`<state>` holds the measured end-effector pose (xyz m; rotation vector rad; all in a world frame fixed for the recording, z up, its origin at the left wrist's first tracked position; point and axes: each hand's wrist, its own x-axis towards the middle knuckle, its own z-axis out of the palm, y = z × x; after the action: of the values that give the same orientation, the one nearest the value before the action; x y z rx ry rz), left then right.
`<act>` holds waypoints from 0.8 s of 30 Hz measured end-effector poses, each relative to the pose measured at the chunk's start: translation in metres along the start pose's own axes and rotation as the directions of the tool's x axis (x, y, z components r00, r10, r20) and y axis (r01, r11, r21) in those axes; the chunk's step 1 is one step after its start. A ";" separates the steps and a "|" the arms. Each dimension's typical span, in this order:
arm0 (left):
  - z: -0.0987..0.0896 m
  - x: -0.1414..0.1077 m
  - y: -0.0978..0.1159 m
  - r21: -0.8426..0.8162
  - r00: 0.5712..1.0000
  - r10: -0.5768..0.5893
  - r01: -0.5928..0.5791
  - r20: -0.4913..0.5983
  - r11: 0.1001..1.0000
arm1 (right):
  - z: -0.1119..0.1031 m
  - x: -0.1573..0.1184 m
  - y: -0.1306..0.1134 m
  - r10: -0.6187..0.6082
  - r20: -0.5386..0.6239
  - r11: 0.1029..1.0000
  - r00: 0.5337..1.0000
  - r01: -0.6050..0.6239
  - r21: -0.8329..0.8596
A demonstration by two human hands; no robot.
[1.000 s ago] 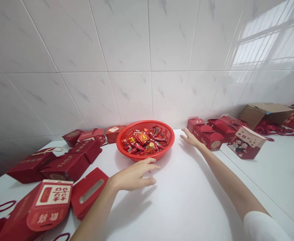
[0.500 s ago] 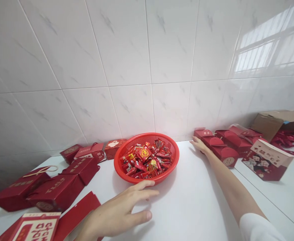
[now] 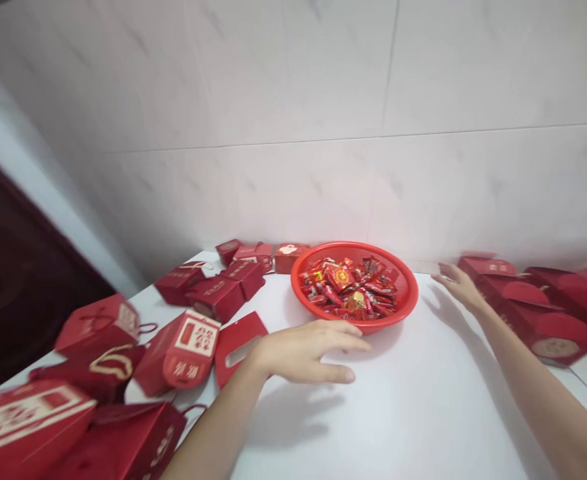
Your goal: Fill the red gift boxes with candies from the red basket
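A round red plastic basket (image 3: 411, 300) full of wrapped candies (image 3: 353, 287) stands on the white table (image 3: 373, 407) by the wall. My left hand (image 3: 313, 350) is held over the table just in front of the basket, fingers apart, holding nothing. Beside it lies a flat red piece with a slot (image 3: 238, 337), partly behind my wrist. My right hand (image 3: 458, 283) hovers right of the basket with fingers spread and nothing held, close to a row of red gift boxes (image 3: 518, 297).
Many red gift boxes fill the left side, among them one with a cream label (image 3: 178, 350), a box with a cord handle (image 3: 111, 367) and a large box (image 3: 23, 427) at the near left corner. A tiled wall (image 3: 293, 187) rises behind the table.
The view has turned left, showing more boxes on the left; the cardboard box and the box with cartoon figures have left view. My right hand has lifted slightly, fingers spreading.
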<state>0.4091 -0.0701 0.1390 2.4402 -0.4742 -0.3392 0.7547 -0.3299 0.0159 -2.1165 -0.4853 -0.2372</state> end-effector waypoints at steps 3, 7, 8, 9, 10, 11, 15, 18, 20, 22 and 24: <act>-0.007 -0.007 0.001 -0.005 0.994 0.092 -0.093 -0.057 0.996 | -0.002 -0.008 -0.031 -0.013 -0.100 0.972 0.995 0.036 0.232; -0.025 -0.034 -0.001 0.007 0.955 0.032 -0.032 -0.296 0.999 | -0.008 -0.044 -0.094 -0.143 -0.226 0.913 0.964 0.217 0.347; -0.031 -0.043 -0.006 -0.005 0.921 -0.031 0.031 -0.388 1.000 | -0.008 -0.058 -0.110 -0.184 -0.207 0.903 0.961 0.248 0.352; -0.037 -0.053 -0.012 -0.034 0.872 -0.107 0.103 -0.478 0.994 | -0.009 -0.072 -0.126 -0.219 -0.175 0.898 0.960 0.269 0.349; -0.043 -0.062 -0.021 -0.071 0.822 -0.189 0.179 -0.538 0.981 | -0.008 -0.087 -0.142 -0.254 -0.106 0.897 0.961 0.276 0.344; -0.049 -0.070 -0.032 -0.106 0.779 -0.277 0.264 -0.563 0.959 | -0.006 -0.102 -0.155 -0.296 -0.009 0.899 0.955 0.282 0.337; -0.059 -0.085 -0.088 -0.114 0.668 -0.634 0.648 -0.389 0.753 | 0.013 -0.155 -0.193 -0.514 0.397 0.848 0.760 0.381 0.369; -0.052 -0.078 -0.118 -0.114 0.524 -0.818 0.821 -0.237 0.559 | 0.034 -0.183 -0.206 -0.618 0.552 0.786 0.560 0.404 0.468; -0.045 -0.070 -0.126 -0.116 0.516 -0.839 0.836 -0.171 0.537 | 0.047 -0.195 -0.211 -0.622 0.618 0.783 0.481 0.403 0.474; -0.041 -0.061 -0.127 -0.114 0.552 -0.823 0.817 -0.133 0.566 | 0.058 -0.203 -0.216 -0.624 0.647 0.778 0.439 0.425 0.462; -0.041 -0.055 -0.123 -0.111 0.601 -0.785 0.778 -0.152 0.618 | 0.067 -0.208 -0.221 -0.640 0.650 0.761 0.411 0.454 0.463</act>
<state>0.4048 0.0653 0.1007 2.4784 0.7447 -0.4561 0.4706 -0.2160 0.0729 -1.6605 -1.6922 0.4164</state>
